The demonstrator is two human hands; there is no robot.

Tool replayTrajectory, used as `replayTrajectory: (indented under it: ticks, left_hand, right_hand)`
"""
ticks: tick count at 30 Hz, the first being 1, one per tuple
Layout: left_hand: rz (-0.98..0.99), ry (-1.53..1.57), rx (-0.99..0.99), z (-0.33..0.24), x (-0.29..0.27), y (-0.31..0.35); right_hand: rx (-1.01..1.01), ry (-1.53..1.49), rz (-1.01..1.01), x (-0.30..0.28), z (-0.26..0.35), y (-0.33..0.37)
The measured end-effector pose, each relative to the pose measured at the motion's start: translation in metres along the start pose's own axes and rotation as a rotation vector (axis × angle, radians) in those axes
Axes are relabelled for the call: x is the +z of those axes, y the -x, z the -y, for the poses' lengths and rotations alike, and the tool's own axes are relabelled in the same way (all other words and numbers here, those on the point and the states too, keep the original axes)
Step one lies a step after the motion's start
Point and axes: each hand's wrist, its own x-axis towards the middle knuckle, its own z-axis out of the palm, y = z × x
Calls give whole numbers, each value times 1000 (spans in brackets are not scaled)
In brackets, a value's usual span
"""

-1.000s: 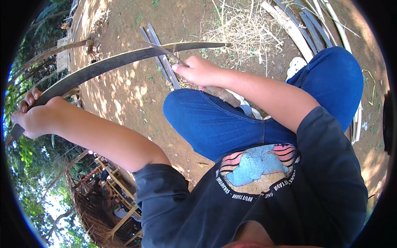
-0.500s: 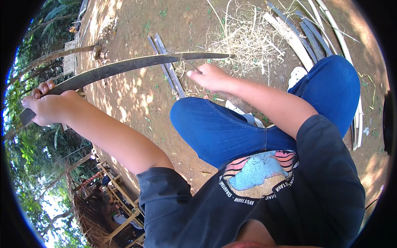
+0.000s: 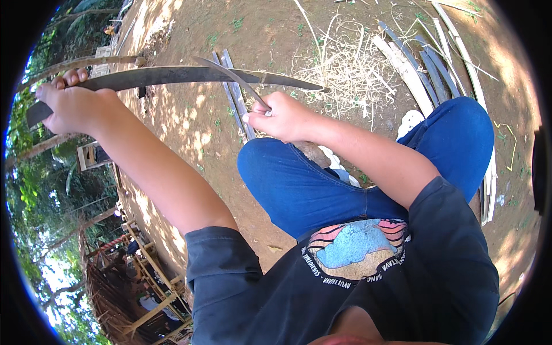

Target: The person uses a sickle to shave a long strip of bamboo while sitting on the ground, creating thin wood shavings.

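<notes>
My left hand (image 3: 77, 109) is closed around the left end of a long, dark strip (image 3: 167, 76), which looks like split bamboo. The strip stretches out to the right and tapers to a tip. In my right hand (image 3: 280, 119) is a knife (image 3: 246, 86) with a slim, slightly curved blade. The blade slants up and left across the strip, its point showing beyond the strip's far edge. The knife's handle is mostly hidden by my fingers.
A pile of pale shavings (image 3: 351, 72) lies on the dirt ground ahead. Several split strips (image 3: 440, 66) rest to its right. Two dark narrow strips (image 3: 234, 100) lie by my left knee (image 3: 264, 164). A thatched shelter (image 3: 123, 287) stands at the lower left.
My right hand has shifted slightly left and down, and the knife blade now shows at length across the strip. The strip's right end has dipped, and my left hand has moved a little.
</notes>
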Motion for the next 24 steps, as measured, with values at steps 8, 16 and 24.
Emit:
replayTrajectory:
  ticks: [8, 16, 24]
  left_hand:
    - [-1, 58, -10, -4, 5, 14]
    - [553, 643, -239, -10, -19, 3]
    - [688, 834, -250, -9, -27, 11]
  right_hand:
    - [464, 133, -123, -45, -106, -3]
    - [509, 581, -61, -80, -150, -8]
    - [14, 720, -515, -115, -102, 11]
